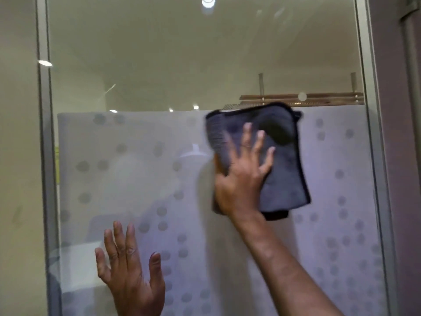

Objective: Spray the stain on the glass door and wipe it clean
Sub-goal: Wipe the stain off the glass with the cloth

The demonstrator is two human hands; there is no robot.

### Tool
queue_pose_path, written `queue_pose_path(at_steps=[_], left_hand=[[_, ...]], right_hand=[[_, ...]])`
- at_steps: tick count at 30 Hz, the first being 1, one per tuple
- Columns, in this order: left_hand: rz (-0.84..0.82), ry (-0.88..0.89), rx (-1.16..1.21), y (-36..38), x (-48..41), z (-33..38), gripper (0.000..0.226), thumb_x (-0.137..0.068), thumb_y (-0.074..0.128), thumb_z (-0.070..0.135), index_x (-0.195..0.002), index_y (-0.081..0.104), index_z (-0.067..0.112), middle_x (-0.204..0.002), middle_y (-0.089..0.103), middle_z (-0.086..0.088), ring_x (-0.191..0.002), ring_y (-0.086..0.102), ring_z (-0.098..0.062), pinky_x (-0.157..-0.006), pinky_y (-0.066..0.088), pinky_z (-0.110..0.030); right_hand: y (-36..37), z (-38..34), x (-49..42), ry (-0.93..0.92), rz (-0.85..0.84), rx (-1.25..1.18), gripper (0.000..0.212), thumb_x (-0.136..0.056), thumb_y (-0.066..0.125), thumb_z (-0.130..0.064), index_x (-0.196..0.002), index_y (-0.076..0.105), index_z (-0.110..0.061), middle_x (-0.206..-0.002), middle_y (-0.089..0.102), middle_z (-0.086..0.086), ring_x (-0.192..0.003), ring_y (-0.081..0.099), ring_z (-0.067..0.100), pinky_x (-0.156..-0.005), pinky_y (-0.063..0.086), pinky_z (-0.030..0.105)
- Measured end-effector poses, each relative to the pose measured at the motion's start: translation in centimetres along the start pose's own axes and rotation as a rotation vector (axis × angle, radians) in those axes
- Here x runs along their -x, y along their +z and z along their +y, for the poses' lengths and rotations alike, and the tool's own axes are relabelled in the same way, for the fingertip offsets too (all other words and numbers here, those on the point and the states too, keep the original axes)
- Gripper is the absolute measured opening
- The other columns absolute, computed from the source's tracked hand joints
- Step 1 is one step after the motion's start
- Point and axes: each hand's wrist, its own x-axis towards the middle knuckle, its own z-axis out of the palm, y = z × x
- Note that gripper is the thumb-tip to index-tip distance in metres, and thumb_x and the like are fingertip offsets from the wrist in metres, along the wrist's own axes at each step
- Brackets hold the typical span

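Head view, cloth (pixel 282 174) blurred, hands (pixel 241 179) cropped

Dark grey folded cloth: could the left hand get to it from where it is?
Probably yes. The left hand is open and empty, low on the frosted dotted glass door, with bare glass between it and the dark grey folded cloth.

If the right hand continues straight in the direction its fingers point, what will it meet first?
The right hand points upward on the grey cloth; beyond the cloth's top edge it would probably meet only clear glass door. Nothing else shows there.
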Motion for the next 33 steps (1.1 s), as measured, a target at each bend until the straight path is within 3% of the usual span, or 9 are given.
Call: queue_pose_path(at_steps=[5, 8, 10, 13, 16, 17, 20, 24, 33], left_hand=[[0.138, -0.150, 0.276, -0.3, 0.3, 0.8, 0.071, -0.106, 0.018, 0.054, -0.160, 0.034, 0.010, -0.161, 0.046, -0.005, -0.156, 0.030, -0.033, -0.128, 0.021, -0.048], [0.230, -0.309, 0.529, -0.9, -0.3, 2.3, 0.071, -0.106, 0.024, 0.057, -0.159, 0.035, 0.011, -0.160, 0.044, 0.015, -0.153, 0.034, -0.039, -0.126, 0.025, -0.054], [0.210, -0.266, 0.569, -1.2, -0.7, 2.8, 0.073, -0.108, 0.026, 0.054, -0.155, 0.038, -0.001, -0.158, 0.048, -0.008, -0.151, 0.036, -0.034, -0.129, 0.023, -0.040], [0.124, -0.181, 0.442, -1.5, -0.8, 2.6, 0.074, -0.109, 0.025, 0.050, -0.151, 0.039, -0.009, -0.152, 0.049, -0.027, -0.153, 0.029, -0.034, -0.130, 0.014, -0.025], [0.093, -0.151, 0.281, -1.1, -0.5, 1.9, 0.072, -0.105, 0.028, 0.049, -0.150, 0.044, -0.005, -0.152, 0.052, -0.024, -0.157, 0.029, -0.013, -0.129, 0.015, -0.045], [0.102, -0.134, 0.243, -0.9, -0.4, 1.7, 0.071, -0.105, 0.029, 0.048, -0.148, 0.046, -0.005, -0.152, 0.053, -0.024, -0.157, 0.029, -0.011, -0.128, 0.016, -0.047], [0.121, -0.114, 0.209, -0.6, -0.7, 1.5, 0.070, -0.104, 0.031, 0.049, -0.146, 0.048, -0.004, -0.153, 0.051, -0.022, -0.157, 0.030, -0.012, -0.128, 0.017, -0.049], [0.147, -0.097, 0.201, -0.4, -0.5, 1.7, 0.069, -0.103, 0.031, 0.051, -0.146, 0.049, -0.001, -0.152, 0.053, -0.022, -0.152, 0.038, -0.030, -0.128, 0.018, -0.049], [0.145, -0.119, 0.130, 2.2, 0.3, -2.0, 0.068, -0.095, 0.034, 0.053, -0.156, 0.041, 0.022, -0.165, 0.041, 0.004, -0.156, 0.033, -0.024, -0.130, 0.010, -0.044]], right_hand=[[1.9, -5.6, 7.4, -0.377, -0.270, -0.128, 0.083, -0.072, 0.057, -0.035, -0.154, 0.045, -0.030, -0.173, 0.013, 0.016, -0.159, 0.007, 0.039, -0.124, 0.002, 0.065], [1.9, -5.0, 12.7, -0.551, -0.449, -0.089, 0.071, -0.079, 0.062, -0.038, -0.148, 0.049, -0.028, -0.168, 0.030, 0.012, -0.155, 0.023, 0.038, -0.126, 0.006, 0.057], [1.3, -3.8, 11.6, -0.400, -0.758, -0.064, 0.056, -0.084, 0.065, -0.037, -0.139, 0.061, -0.029, -0.144, 0.060, 0.003, -0.132, 0.051, 0.025, -0.121, 0.030, 0.049], [-0.3, 0.9, 9.2, 0.011, -1.207, -0.280, 0.053, -0.079, 0.070, -0.049, -0.129, 0.056, -0.047, -0.129, 0.069, -0.004, -0.116, 0.064, 0.017, -0.099, 0.048, 0.035], [-3.3, 5.3, 11.5, 0.128, -1.067, -0.444, 0.047, -0.082, 0.050, -0.032, -0.127, 0.061, -0.035, -0.121, 0.074, -0.002, -0.112, 0.069, 0.021, -0.101, 0.053, 0.037], [-3.7, 6.7, 13.4, 0.185, -0.849, -0.420, 0.051, -0.083, 0.051, -0.030, -0.133, 0.063, -0.029, -0.126, 0.071, 0.001, -0.117, 0.065, 0.024, -0.110, 0.045, 0.040], [-4.0, 9.9, 16.4, 0.245, -0.311, 0.165, 0.077, -0.084, 0.052, -0.065, -0.152, 0.050, -0.028, -0.160, 0.042, 0.021, -0.146, 0.039, 0.042, -0.120, 0.021, 0.055], [-4.2, 11.8, 11.2, 0.241, -0.103, 0.163, 0.075, -0.093, 0.037, -0.069, -0.159, 0.029, -0.034, -0.171, 0.014, 0.021, -0.157, 0.012, 0.045, -0.121, 0.017, 0.066], [-3.5, 9.7, 0.8, 0.183, -0.006, 0.090, 0.063, -0.098, 0.034, -0.056, -0.151, 0.050, -0.027, -0.172, 0.016, 0.017, -0.157, 0.012, 0.046, -0.121, 0.016, 0.065]])
